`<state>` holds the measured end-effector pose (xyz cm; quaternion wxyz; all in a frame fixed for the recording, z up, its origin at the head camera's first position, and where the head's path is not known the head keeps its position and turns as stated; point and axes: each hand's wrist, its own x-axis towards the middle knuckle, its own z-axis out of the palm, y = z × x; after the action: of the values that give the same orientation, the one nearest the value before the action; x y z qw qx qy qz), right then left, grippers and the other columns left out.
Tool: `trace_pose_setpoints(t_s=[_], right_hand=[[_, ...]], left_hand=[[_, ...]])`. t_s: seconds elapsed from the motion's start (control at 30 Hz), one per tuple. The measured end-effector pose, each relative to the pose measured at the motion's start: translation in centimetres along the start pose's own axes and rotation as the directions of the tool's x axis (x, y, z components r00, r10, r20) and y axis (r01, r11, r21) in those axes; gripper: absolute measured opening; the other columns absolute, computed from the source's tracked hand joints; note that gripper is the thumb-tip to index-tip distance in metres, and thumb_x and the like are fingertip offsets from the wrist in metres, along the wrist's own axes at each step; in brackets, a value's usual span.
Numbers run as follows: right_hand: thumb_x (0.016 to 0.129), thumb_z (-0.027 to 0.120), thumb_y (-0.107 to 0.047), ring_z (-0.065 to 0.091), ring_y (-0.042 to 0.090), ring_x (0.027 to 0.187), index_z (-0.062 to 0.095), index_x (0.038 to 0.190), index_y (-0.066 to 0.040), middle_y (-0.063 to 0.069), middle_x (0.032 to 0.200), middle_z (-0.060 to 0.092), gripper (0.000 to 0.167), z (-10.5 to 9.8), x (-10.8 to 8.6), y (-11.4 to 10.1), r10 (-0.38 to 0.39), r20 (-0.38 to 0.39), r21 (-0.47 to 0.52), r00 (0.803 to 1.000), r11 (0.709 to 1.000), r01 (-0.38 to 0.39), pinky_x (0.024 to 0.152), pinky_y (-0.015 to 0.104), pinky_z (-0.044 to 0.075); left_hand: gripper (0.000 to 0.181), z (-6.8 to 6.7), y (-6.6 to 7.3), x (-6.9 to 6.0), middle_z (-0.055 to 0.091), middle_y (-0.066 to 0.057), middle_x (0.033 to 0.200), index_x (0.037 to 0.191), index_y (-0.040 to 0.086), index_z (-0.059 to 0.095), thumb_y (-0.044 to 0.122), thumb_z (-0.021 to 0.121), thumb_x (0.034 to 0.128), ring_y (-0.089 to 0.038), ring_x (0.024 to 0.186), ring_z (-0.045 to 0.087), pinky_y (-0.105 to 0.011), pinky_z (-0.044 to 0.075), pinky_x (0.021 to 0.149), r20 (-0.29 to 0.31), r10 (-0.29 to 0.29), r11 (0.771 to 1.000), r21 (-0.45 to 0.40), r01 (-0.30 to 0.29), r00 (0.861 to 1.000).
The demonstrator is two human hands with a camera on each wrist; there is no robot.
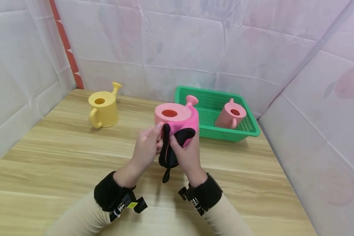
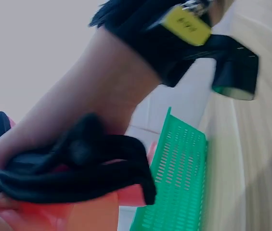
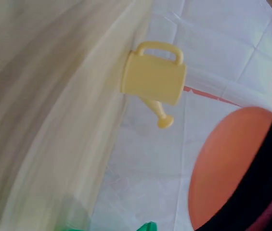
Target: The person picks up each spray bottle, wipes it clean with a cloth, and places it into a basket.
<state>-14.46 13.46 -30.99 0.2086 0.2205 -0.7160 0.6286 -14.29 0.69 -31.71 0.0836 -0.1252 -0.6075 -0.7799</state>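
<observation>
Both hands hold up a pink watering can (image 1: 172, 111) over the table, with a pink and black cloth item (image 1: 180, 126) against its near side. My left hand (image 1: 147, 144) grips the can's near side and the black edge of the cloth. On the right, my hand (image 1: 188, 150) pinches the black part with its thumb, its fingers hidden behind. A black loop dangles below. The left wrist view shows the black edging (image 2: 78, 180) across the can; in the right wrist view, the can's orange-looking base (image 3: 232, 163) is partly covered by black cloth.
A yellow watering can (image 1: 106, 109) stands on the table (image 1: 62, 170) at the back left. At the back right, a green basket (image 1: 221, 134) contains another pink watering can (image 1: 228, 118), which is tilted. Sheeted walls enclose the table's back and sides.
</observation>
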Motion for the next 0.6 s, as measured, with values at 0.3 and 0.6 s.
trace_pose_setpoints(t_s=[0.3, 0.6], right_hand=[[0.077, 0.06, -0.003, 0.043, 0.024, 0.119, 0.028, 0.136, 0.008, 0.013, 0.137, 0.041, 0.067, -0.5, 0.7, 0.1, -0.091, -0.058, 0.08, 0.994, 0.992, 0.096, 0.103, 0.036, 0.031], [0.076, 0.068, -0.005, 0.04, 0.022, 0.121, 0.017, 0.144, 0.002, 0.016, 0.138, 0.037, 0.086, 0.4, -0.5, 0.2, -0.054, -0.045, -0.144, 0.998, 0.988, 0.047, 0.102, 0.04, 0.031]], left_hand=[[0.051, 0.4, -0.6, -0.7, 0.031, -0.002, 0.047, 0.06, 0.001, 0.032, 0.033, 0.044, 0.0979, -0.011, 0.037, 0.026, -0.022, 0.019, 0.037, 0.044, -0.006, 1.0, 0.002, 0.006, 0.999], [0.045, 0.0, 0.8, 0.7, 0.027, 0.003, 0.047, 0.063, 0.006, 0.033, 0.034, 0.046, 0.0963, -0.01, 0.039, 0.024, -0.022, 0.02, 0.038, -0.058, -0.095, 0.99, -0.107, 0.089, 0.994]])
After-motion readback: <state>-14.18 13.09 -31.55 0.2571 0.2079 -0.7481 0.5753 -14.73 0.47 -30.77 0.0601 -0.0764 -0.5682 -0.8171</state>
